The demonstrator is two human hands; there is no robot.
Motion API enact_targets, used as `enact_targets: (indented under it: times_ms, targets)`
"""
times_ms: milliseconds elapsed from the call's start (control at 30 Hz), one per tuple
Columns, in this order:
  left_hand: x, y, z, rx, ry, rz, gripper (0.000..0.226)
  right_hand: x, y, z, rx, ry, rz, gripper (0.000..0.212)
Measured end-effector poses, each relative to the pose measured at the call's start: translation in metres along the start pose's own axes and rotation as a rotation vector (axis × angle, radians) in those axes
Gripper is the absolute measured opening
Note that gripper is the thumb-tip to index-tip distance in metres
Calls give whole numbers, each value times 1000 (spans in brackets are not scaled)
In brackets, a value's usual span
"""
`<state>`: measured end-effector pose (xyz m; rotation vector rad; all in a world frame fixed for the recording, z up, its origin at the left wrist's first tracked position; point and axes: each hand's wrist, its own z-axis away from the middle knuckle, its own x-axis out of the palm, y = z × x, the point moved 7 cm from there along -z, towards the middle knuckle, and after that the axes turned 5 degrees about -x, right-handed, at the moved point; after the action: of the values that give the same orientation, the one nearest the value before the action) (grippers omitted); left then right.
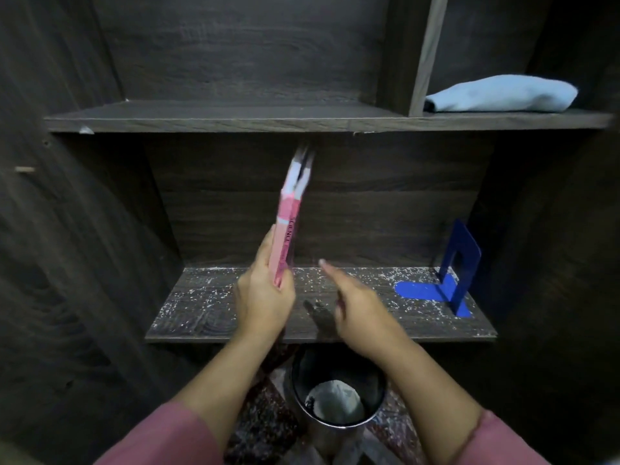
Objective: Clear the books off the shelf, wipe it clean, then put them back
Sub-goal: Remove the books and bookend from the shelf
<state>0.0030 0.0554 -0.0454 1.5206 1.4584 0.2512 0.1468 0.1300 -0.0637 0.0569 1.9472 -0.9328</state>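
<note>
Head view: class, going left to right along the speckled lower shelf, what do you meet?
The left hand gripping the pink books → right hand → blue bookend.

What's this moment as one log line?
left hand grips pink books | right hand open | shelf dusty | blue cloth above

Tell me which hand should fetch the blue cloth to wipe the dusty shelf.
Right. The right hand holds nothing, and the blue cloth lies in the upper right compartment, on that same side. The left hand grips the pink books, so it is probably not available.
</note>
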Motion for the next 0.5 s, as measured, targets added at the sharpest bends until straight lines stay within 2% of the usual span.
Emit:
enact_targets:
  times_ms: [133,233,300,367,500]
  targets:
    - [-23,46,19,346,11,-84,74,-97,-32,48,-140,533,0,51]
    - [-35,78,41,525,-15,-96,70,-148,-56,107,-232,715,18,53]
    - [-38,104,53,594,-88,-81,65,-169,-77,142,-313,735,166,59]
    - [-39,137,66,677,-187,-106,62,-185,-93,169,-318,701,429,64]
    - [-41,221,106,917,-409,-204,49,-205,-99,208,-87,568,948,66]
